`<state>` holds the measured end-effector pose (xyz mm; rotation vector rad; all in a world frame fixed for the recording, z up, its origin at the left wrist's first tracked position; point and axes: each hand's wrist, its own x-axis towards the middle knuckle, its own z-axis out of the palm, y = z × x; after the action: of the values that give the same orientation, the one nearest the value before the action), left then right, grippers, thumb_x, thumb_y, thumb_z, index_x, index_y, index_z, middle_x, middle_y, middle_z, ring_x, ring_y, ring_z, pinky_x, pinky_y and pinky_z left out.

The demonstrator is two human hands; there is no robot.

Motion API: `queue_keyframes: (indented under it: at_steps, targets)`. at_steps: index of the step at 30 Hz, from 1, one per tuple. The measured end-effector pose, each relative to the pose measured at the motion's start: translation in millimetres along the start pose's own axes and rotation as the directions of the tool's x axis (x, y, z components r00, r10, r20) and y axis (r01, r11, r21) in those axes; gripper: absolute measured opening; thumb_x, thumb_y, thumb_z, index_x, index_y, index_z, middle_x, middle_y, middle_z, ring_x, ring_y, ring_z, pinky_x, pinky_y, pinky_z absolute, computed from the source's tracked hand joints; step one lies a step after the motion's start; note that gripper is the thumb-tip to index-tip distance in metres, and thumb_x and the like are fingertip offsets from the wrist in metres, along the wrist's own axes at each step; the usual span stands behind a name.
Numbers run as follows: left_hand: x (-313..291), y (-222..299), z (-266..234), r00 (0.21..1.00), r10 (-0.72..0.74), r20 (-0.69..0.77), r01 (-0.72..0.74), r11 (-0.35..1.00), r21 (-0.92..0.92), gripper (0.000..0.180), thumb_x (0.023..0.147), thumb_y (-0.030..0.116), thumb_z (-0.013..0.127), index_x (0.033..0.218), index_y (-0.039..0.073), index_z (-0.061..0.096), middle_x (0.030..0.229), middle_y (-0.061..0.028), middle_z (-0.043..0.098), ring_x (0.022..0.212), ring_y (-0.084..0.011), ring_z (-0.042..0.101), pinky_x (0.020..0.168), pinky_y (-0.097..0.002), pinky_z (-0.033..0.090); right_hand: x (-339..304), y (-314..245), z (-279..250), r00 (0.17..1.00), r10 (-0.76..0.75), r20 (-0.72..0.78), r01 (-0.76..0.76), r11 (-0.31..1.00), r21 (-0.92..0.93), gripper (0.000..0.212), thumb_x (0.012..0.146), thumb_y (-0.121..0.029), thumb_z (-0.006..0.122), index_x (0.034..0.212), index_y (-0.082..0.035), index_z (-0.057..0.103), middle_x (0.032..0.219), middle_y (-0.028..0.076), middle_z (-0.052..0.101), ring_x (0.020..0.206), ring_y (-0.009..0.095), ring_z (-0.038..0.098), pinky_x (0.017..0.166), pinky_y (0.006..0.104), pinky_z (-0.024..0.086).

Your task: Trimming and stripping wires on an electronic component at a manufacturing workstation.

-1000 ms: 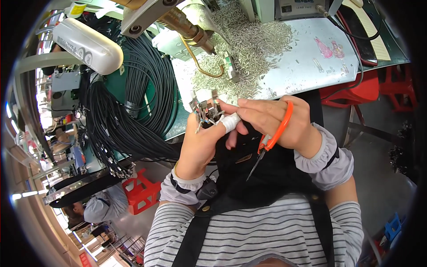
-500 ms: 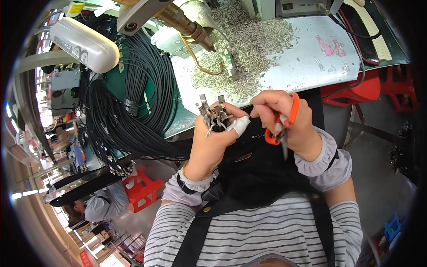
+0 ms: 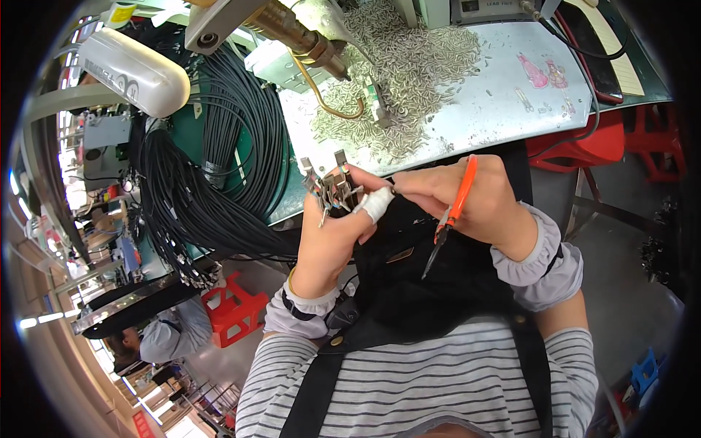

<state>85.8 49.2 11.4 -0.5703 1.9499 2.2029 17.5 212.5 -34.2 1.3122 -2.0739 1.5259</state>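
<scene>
My left hand (image 3: 325, 244) is closed round a cluster of small metal connectors with upright clip-like tabs (image 3: 332, 191). White tape (image 3: 376, 204) wraps its thumb. My right hand (image 3: 478, 197) meets that thumb, its thumb and forefinger pinched together on something too small to make out. Tucked in the right palm are orange-handled scissors (image 3: 458, 197), the dark pointed end hanging down over my black apron (image 3: 409, 274).
Many small metal pins (image 3: 409, 66) lie heaped on the white worktop (image 3: 504, 109), under a machine's brass-coloured nozzle (image 3: 314, 47). Coiled black cables (image 3: 248, 139) cover the left side. A white lamp (image 3: 139, 77) overhangs them. Red stools (image 3: 237, 306) and a seated person (image 3: 171, 339) are farther off.
Both hands have shifted slightly left. The right thumb and forefinger have come up to the taped left thumb. The scissors have turned, and their tip now points down to the left.
</scene>
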Motion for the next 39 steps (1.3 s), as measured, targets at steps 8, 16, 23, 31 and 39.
queue_keyframes:
  at_steps: [8,16,23,31,39]
  targets:
    - [-0.8,5.8,7.8,0.996,-0.09,0.026,0.093,0.984,-0.151,0.01,0.074,-0.002,0.059,0.083,-0.001,0.055,0.06,0.0021,0.047,0.047,-0.0027,0.037,0.04,-0.0171,0.026,3.9,-7.2,-7.8,0.963,0.239,0.127,-0.26,0.947,0.187,0.019,0.065,0.003,0.067,0.081,-0.004,0.06,0.067,0.006,0.062,0.052,0.017,0.058,0.045,0.0228,0.042]
    - [2.9,-7.1,2.3,0.984,-0.12,0.134,0.154,0.946,-0.286,0.014,0.075,-0.002,0.058,0.087,0.0,0.053,0.067,0.0018,0.047,0.048,-0.0022,0.036,0.04,-0.017,0.025,-5.3,-15.2,8.2,0.975,0.22,-0.022,-0.22,0.975,0.003,0.013,0.073,0.005,0.06,0.083,-0.002,0.056,0.067,0.008,0.06,0.051,0.012,0.055,0.046,0.0222,0.042]
    - [0.2,-11.2,9.8,0.981,0.192,-0.023,-0.193,0.98,-0.054,0.017,0.074,-0.003,0.055,0.09,-0.001,0.049,0.07,-0.0022,0.047,0.045,-0.0053,0.034,0.039,-0.0186,0.024,-6.5,-19.6,10.7,0.835,0.548,-0.058,-0.471,0.764,0.442,0.006,0.08,0.001,0.054,0.087,0.001,0.054,0.081,0.01,0.061,0.056,0.009,0.054,0.051,0.0207,0.044]
    - [0.3,-6.8,4.1,0.994,0.079,0.074,-0.053,0.952,-0.301,0.022,0.076,0.001,0.053,0.096,-0.001,0.045,0.067,-0.0064,0.049,0.045,-0.0076,0.035,0.039,-0.0193,0.026,-7.9,-13.9,6.4,0.896,0.433,-0.097,-0.388,0.87,0.305,0.008,0.08,0.0,0.055,0.088,0.001,0.054,0.091,0.014,0.062,0.06,0.01,0.056,0.054,0.0204,0.047]
    - [-5.5,-2.5,7.7,0.997,0.061,0.056,-0.052,0.987,-0.151,0.023,0.075,0.0,0.053,0.097,-0.001,0.046,0.068,-0.0088,0.052,0.05,-0.0088,0.042,0.041,-0.0182,0.029,0.1,-19.2,-4.9,0.994,0.09,-0.054,-0.096,0.989,-0.112,0.017,0.074,0.002,0.06,0.091,0.0,0.056,0.095,0.016,0.061,0.064,0.016,0.061,0.061,0.0227,0.05]
